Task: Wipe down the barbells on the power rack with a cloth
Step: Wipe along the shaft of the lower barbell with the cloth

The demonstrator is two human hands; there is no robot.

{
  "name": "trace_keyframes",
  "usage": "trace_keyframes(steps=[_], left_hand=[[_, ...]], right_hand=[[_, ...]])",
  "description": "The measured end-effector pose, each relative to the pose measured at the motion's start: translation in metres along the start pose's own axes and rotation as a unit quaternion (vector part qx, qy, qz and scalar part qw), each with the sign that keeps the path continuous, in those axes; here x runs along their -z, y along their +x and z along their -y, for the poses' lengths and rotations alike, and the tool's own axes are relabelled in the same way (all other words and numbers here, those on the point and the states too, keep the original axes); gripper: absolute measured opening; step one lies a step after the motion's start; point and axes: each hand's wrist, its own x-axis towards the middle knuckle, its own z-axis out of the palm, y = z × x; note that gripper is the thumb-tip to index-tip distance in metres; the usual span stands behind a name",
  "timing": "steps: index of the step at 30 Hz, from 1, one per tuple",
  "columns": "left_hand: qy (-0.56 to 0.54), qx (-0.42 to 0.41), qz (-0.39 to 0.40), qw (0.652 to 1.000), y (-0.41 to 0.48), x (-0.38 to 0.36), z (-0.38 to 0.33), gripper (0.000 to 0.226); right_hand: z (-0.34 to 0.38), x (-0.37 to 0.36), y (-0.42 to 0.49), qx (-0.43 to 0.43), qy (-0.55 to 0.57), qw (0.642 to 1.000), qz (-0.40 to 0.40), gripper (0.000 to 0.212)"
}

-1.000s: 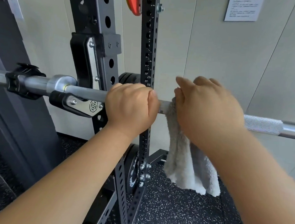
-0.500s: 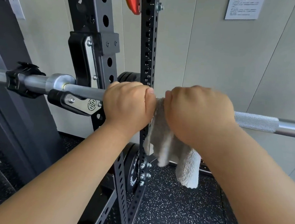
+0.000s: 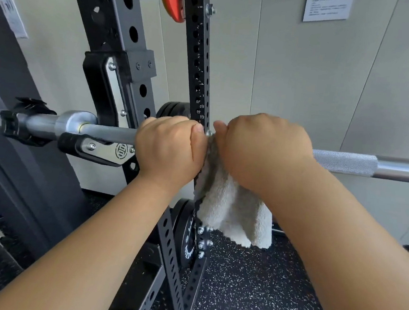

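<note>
Now | left hand point(image 3: 169, 149) curled round barbell point(image 3: 346, 163) | right hand point(image 3: 263, 152) clamps cloth point(image 3: 233, 214) on it, just beside, at left's 3 o'clock | barbell runs 9-to-3; open length lies toward 3 o'clock, right hand nearer.

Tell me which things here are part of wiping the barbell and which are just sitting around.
Part of the job: barbell, cloth, left hand, right hand, rack.
Just sitting around: red plate, black plates, wall notice.
</note>
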Motion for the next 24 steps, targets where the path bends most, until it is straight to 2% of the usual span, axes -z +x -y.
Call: trace_keyframes(steps=[1,3,4,6,7,10,14,18,20,22,24], left_hand=[[-0.002,0.002,0.001,1.0,0.0,0.0,0.0,0.033],[-0.004,0.009,0.003,1.0,0.0,0.001,-0.001,0.03],[-0.005,0.013,0.003,1.0,0.0,0.001,-0.002,0.03],[-0.007,0.015,-0.002,1.0,0.0,0.001,-0.003,0.029],[-0.01,0.014,-0.005,1.0,0.0,0.001,-0.003,0.03],[-0.014,0.01,-0.008,1.0,0.0,0.0,-0.002,0.032],[-0.019,0.007,-0.013,1.0,-0.001,0.001,-0.001,0.031],[-0.024,0.006,-0.021,0.999,-0.002,0.0,-0.001,0.028],[-0.021,0.005,-0.035,0.999,-0.003,-0.002,-0.002,0.027],[-0.022,0.002,-0.037,0.999,-0.003,-0.003,-0.002,0.028],[-0.023,0.001,-0.035,0.999,-0.003,-0.002,-0.001,0.029]], right_hand=[[-0.003,0.0,-0.001,0.005,-0.006,1.0,-0.014,0.051],[-0.006,-0.009,-0.016,0.033,-0.037,0.992,-0.12,0.045],[-0.006,-0.012,-0.025,0.03,-0.051,0.988,-0.145,0.042],[-0.011,-0.011,-0.027,0.036,-0.044,0.993,-0.102,0.045],[-0.012,-0.005,-0.021,0.016,-0.017,0.999,-0.047,0.05],[-0.01,0.004,0.007,-0.048,0.049,0.997,0.038,0.054],[-0.006,0.001,0.011,-0.031,0.038,0.998,0.03,0.055],[-0.024,-0.002,-0.025,0.053,-0.062,0.993,-0.082,0.053],[-0.03,0.006,-0.029,0.06,-0.051,0.996,-0.048,0.053],[-0.029,0.011,-0.015,0.014,0.007,1.0,0.027,0.056],[-0.017,0.007,0.003,-0.012,0.04,0.997,0.058,0.059]])
